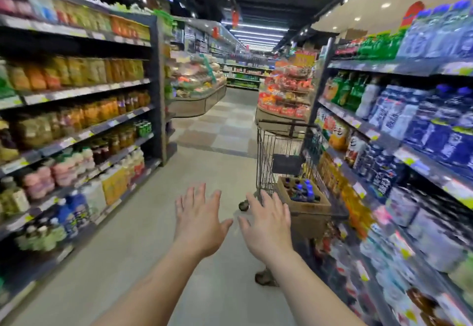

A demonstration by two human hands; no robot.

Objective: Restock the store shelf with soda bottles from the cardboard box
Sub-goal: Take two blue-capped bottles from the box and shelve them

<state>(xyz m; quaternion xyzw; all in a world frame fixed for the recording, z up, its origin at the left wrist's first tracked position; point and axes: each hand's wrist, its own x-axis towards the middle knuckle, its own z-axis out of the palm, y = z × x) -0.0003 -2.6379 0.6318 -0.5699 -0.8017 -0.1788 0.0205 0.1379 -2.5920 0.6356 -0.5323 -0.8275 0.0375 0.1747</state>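
head view | faces forward-down along aisle floor | mid-range

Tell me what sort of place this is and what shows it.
A supermarket aisle, almost certainly. Stocked shelves with price tags line both sides, a wire shopping cart stands ahead, and a cardboard box of blue-capped bottles sits by the right-hand shelving.

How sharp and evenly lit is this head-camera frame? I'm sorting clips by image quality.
Head view: both hands, left hand and right hand, are fairly sharp; the shelves smear with blur towards the edges, labels unreadable; wide-angle distortion bows the shelf lines; ceiling lights glare white; the cardboard box of bottles is soft but recognisable.
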